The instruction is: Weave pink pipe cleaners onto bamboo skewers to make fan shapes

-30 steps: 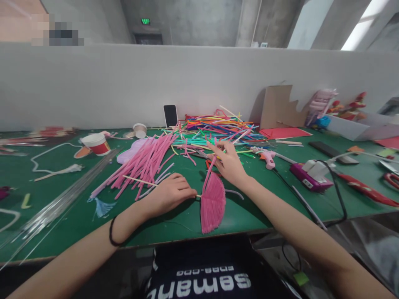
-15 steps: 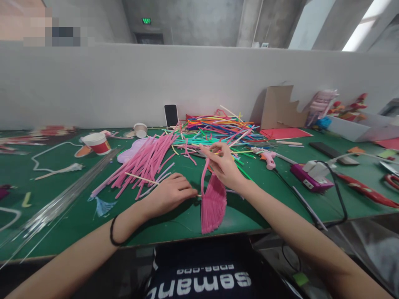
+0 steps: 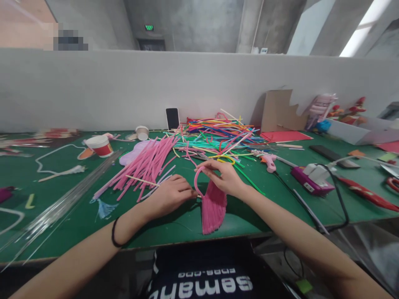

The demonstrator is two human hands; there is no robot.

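Observation:
My left hand (image 3: 171, 196) is closed on a thin wooden stick (image 3: 140, 180), whose long end points out to the left and whose tip meets the pink piece. Between my hands a fan-shaped pink fuzzy piece (image 3: 213, 211) hangs from the stick's tip. A pink strip (image 3: 196, 181) curves up from its top in a loop, and the fingertips of my right hand (image 3: 220, 174) pinch the strip's upper end. Loose pink stems (image 3: 152, 162) lie in a pile behind my left hand.
Behind my hands lies a heap of coloured stems (image 3: 218, 133) with a phone (image 3: 172, 119) upright beside it. A pink glue gun (image 3: 269, 162) and purple power strip (image 3: 311, 181) are right. A paper cup (image 3: 99, 146) and thin wires (image 3: 67, 201) are left.
My right hand has come down and slightly nearer, and the pink strip, straighter before, is now bent into a round loop. My left hand has stayed nearly in place.

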